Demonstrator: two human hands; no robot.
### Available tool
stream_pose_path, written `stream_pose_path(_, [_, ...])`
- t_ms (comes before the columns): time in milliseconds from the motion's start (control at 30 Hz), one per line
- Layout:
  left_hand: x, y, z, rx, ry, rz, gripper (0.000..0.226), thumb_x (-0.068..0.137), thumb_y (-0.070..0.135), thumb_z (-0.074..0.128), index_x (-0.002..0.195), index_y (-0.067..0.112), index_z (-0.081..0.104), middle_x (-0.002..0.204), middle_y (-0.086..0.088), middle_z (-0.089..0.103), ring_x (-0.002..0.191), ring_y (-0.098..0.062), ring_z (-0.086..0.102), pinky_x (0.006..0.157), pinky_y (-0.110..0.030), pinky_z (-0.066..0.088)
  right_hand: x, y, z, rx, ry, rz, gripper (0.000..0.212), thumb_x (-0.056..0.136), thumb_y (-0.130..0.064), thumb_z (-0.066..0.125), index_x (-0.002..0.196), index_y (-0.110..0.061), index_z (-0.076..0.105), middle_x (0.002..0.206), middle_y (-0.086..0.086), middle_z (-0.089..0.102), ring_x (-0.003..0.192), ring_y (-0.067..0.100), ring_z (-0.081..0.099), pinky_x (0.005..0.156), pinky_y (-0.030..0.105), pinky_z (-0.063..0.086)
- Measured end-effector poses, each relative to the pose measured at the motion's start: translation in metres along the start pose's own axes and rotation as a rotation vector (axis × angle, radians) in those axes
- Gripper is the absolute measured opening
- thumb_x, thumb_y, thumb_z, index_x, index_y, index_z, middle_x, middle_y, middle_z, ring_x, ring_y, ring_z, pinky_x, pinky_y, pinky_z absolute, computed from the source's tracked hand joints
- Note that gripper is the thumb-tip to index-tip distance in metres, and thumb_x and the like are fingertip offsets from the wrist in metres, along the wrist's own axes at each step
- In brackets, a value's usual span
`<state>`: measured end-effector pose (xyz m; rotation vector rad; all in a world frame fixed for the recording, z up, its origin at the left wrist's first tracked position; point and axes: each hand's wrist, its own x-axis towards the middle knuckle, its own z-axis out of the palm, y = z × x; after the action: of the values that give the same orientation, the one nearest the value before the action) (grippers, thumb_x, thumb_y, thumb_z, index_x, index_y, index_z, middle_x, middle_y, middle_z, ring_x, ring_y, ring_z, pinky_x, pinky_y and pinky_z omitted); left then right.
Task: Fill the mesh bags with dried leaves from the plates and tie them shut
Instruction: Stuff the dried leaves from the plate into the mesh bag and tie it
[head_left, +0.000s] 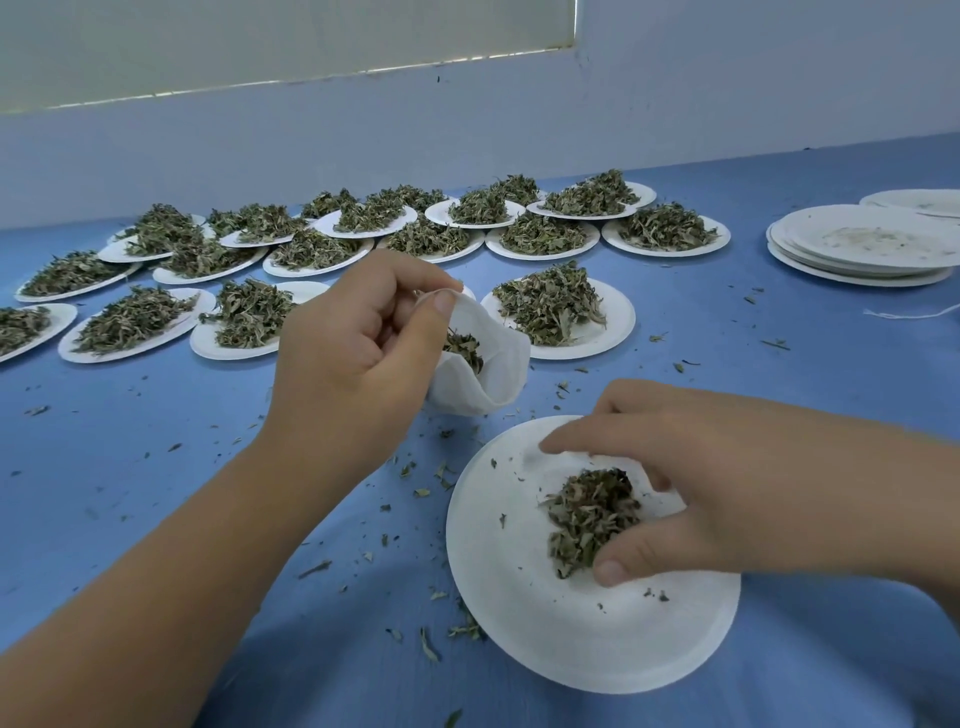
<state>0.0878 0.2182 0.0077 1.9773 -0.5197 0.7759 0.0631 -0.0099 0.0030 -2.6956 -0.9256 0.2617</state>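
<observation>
The right hand (727, 467) grasps the leaf clump (592, 514) on the near plate (545, 639). The mesh bag (498, 379), pinched open by the left hand (353, 353), gapes just beyond, leftward.

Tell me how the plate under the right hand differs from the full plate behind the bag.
The near plate holds only a small clump of leaves, which the right hand gathers; the far plate carries a full heap no hand touches. The near plate shows mostly bare white; the far plate is largely covered. Both are round and white, on the blue table.
</observation>
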Motion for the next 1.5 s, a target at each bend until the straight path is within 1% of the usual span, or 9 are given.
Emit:
stream_pose_path(167, [0.000, -0.001, 0.002, 0.018, -0.003, 0.011, 0.010, 0.092, 0.016, 0.055, 0.092, 0.019, 0.064, 0.060, 0.001, 0.044, 0.047, -0.004, 0.037, 0.048, -0.007, 0.028, -0.003, -0.017, 0.009, -0.018, -0.005, 0.055, 0.078, 0.055, -0.091, 0.039, 0.125, -0.060, 0.024, 0.108, -0.028, 0.030, 0.084, -0.005, 0.048, 0.067, 0.019, 0.040])
stream_pose_path(300, [0.000, -0.001, 0.000, 0.065, 0.012, 0.054, 0.010, 0.093, 0.015, 0.055, 0.093, 0.021, 0.063, 0.058, -0.002, 0.045, 0.047, -0.007, 0.038, 0.049, -0.007, 0.028, 0.000, -0.028, 0.012, -0.099, 0.035, 0.100, 0.054, 0.078, -0.074, 0.048, 0.124, -0.046, 0.041, 0.106, -0.018, 0.033, 0.086, 0.003, 0.049, 0.064, 0.015, 0.036])
stream_pose_path(467, [0.001, -0.001, -0.003, 0.144, 0.071, 0.117, 0.012, 0.094, 0.014, 0.055, 0.096, 0.025, 0.060, 0.058, -0.004, 0.049, 0.050, -0.014, 0.042, 0.050, -0.009, 0.030, 0.002, -0.033, 0.012, -0.116, 0.017, 0.109, 0.035, 0.089, -0.057, 0.050, 0.118, -0.039, 0.053, 0.102, -0.015, 0.036, 0.088, 0.006, 0.049, 0.061, 0.013, 0.032])
stream_pose_path(667, [0.002, -0.001, -0.004, 0.171, 0.092, 0.130, 0.012, 0.095, 0.014, 0.055, 0.096, 0.025, 0.060, 0.059, -0.010, 0.050, 0.053, -0.022, 0.045, 0.050, -0.027, 0.037, 0.005, -0.035, 0.009, -0.154, 0.026, 0.092, 0.023, 0.095, -0.041, 0.049, 0.108, -0.030, 0.063, 0.099, -0.011, 0.043, 0.085, 0.006, 0.050, 0.060, 0.015, 0.035])
stream_pose_path(867, [0.001, -0.001, -0.001, 0.253, 0.017, 0.129, 0.012, 0.093, 0.015, 0.054, 0.095, 0.014, 0.066, 0.058, -0.002, 0.049, 0.052, -0.019, 0.044, 0.045, -0.023, 0.033, 0.006, -0.034, 0.009, -0.187, 0.067, 0.061, 0.021, 0.092, -0.028, 0.048, 0.099, -0.022, 0.067, 0.096, -0.004, 0.054, 0.081, 0.010, 0.054, 0.060, 0.023, 0.038])
stream_pose_path(967, [0.001, -0.001, 0.001, 0.287, -0.027, 0.138, 0.014, 0.092, 0.016, 0.054, 0.096, 0.012, 0.067, 0.060, 0.008, 0.050, 0.052, -0.010, 0.044, 0.047, -0.013, 0.030, 0.005, -0.029, 0.009, -0.116, 0.118, 0.057, 0.020, 0.090, -0.028, 0.052, 0.097, -0.028, 0.070, 0.093, -0.006, 0.060, 0.080, 0.008, 0.056, 0.066, 0.025, 0.046])
stream_pose_path(1100, [-0.001, 0.002, 0.002, 0.319, -0.069, 0.156, 0.014, 0.092, 0.016, 0.056, 0.095, 0.013, 0.069, 0.060, 0.013, 0.051, 0.053, 0.001, 0.045, 0.052, -0.007, 0.032, 0.002, -0.020, -0.007, 0.223, 0.147, 0.097, 0.014, 0.079, -0.041, 0.063, 0.089, -0.048, 0.070, 0.082, -0.022, 0.067, 0.069, -0.002, 0.062, 0.066, 0.026, 0.054])
stream_pose_path(1233, [-0.003, 0.007, 0.005, 0.339, -0.085, 0.160, 0.014, 0.090, 0.015, 0.057, 0.095, 0.012, 0.071, 0.055, 0.004, 0.051, 0.055, -0.008, 0.045, 0.051, -0.008, 0.032, -0.001, -0.017, -0.019, 0.477, 0.279, 0.047, 0.016, 0.069, -0.045, 0.065, 0.083, -0.046, 0.072, 0.074, -0.017, 0.070, 0.058, 0.001, 0.063, 0.058, 0.022, 0.053])
stream_pose_path(1500, [-0.009, 0.018, 0.015, 0.312, -0.153, 0.160, 0.013, 0.087, 0.015, 0.059, 0.087, 0.012, 0.072, 0.048, -0.002, 0.047, 0.052, -0.016, 0.044, 0.049, -0.012, 0.028, 0.006, -0.030, -0.003, 0.451, 0.556, -0.065, 0.018, 0.075, -0.036, 0.068, 0.090, -0.044, 0.073, 0.080, -0.010, 0.066, 0.072, 0.007, 0.063, 0.062, 0.015, 0.045])
